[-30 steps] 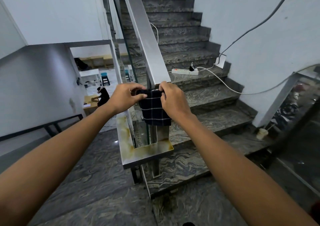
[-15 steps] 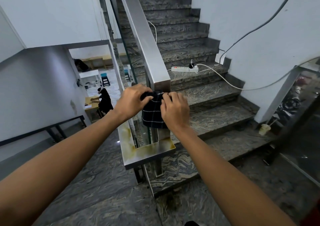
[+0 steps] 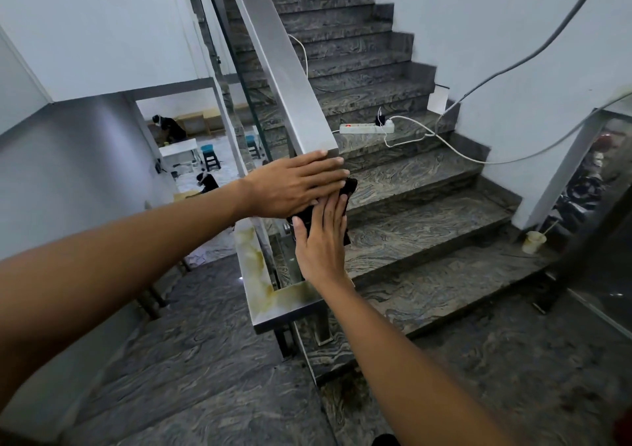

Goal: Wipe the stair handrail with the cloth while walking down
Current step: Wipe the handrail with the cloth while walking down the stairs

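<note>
The brushed-steel handrail point(image 3: 281, 62) slopes down from the top of the view and ends at mid-frame. A dark checked cloth point(image 3: 349, 186) sits at that lower end, mostly covered. My left hand point(image 3: 294, 185) lies flat across it from the left, fingers stretched out together. My right hand point(image 3: 322, 240) stands flat with fingers pointing up, palm pressed on the cloth from the near side. Only the cloth's dark edges show between and beside the hands. Below them the rail's horizontal return point(image 3: 273, 305) carries yellow stains.
Grey marble steps point(image 3: 410, 185) climb ahead. A white power strip point(image 3: 366, 127) with cables lies on one step. A plastic cup point(image 3: 533, 242) stands on the landing by a glass door frame at right. Down left, people and blue stools point(image 3: 209, 155) occupy a lower floor.
Both hands have gone from pinching the hanging cloth with curled fingers to lying flat over it. The cloth, spread and hanging before, is bunched and mostly covered.
</note>
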